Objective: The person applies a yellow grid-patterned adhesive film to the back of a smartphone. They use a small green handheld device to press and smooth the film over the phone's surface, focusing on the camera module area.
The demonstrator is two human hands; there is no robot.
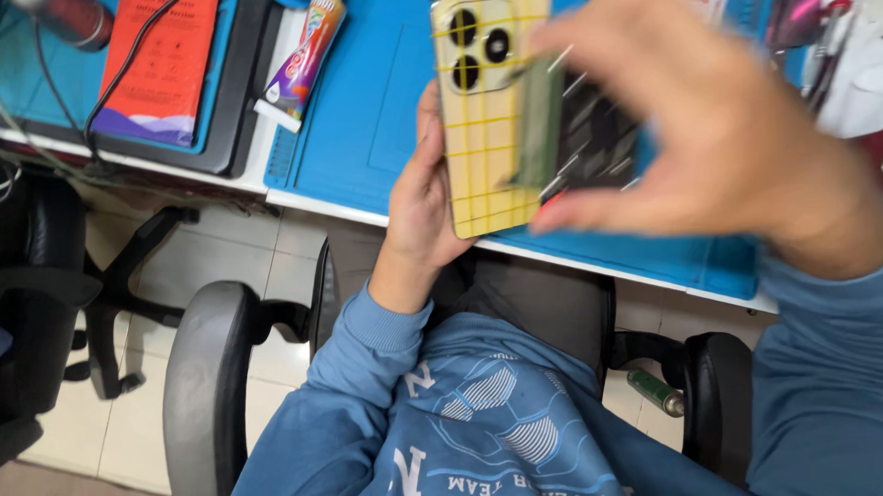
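The left hand (pixel 418 213) grips a gold phone (pixel 480 112) from behind, back cover facing up, its long axis running near to far over the blue mat (pixel 368 99). The right hand (pixel 705 140) — blurred, fingers curled — pinches a dark strip (pixel 582 136) at the phone's right edge.

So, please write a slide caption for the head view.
Left hand holds a gold phone back-up over a blue mat; right hand pinches a dark film.
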